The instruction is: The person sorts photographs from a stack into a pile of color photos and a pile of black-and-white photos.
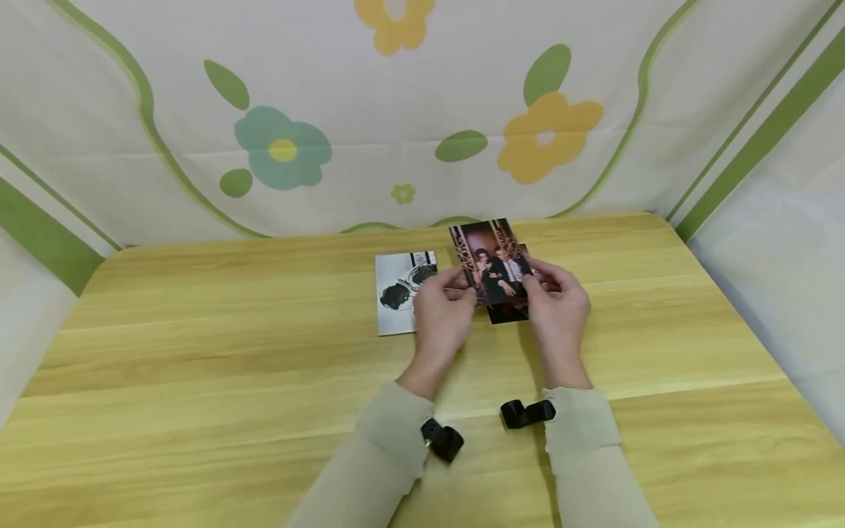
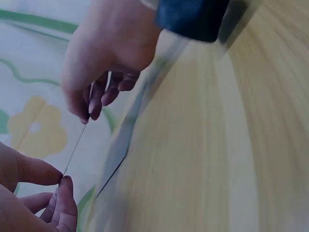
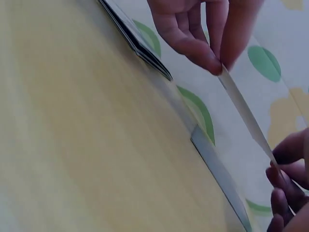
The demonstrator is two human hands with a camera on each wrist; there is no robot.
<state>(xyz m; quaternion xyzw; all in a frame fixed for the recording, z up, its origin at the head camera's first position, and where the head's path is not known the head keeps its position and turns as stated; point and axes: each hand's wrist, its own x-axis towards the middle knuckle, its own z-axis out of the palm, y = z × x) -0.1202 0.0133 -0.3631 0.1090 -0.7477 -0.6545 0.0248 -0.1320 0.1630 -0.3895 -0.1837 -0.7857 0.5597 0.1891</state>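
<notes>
A photo card (image 1: pixel 491 268) showing two seated people is held up in front of me, tilted over the table. My left hand (image 1: pixel 442 312) pinches its left edge between thumb and fingers. At the right edge my right hand (image 1: pixel 557 312) pinches it the same way. Both wrist views show the card nearly edge-on, as a thin strip (image 3: pixel 244 108) between the fingertips. Beneath it lies another dark card (image 1: pixel 508 314), partly hidden. Beside my left hand is a stack of thin cards or booklets (image 1: pixel 389 315) with a black-and-white top, partly covered by that hand.
The wooden table (image 1: pixel 218 381) reaches forward to a white cloth (image 1: pixel 396 117) printed with flowers and leaves. More white cloth (image 1: pixel 785 161) hangs at the right side. Black wrist devices (image 1: pixel 444 440) sit at both sleeve cuffs.
</notes>
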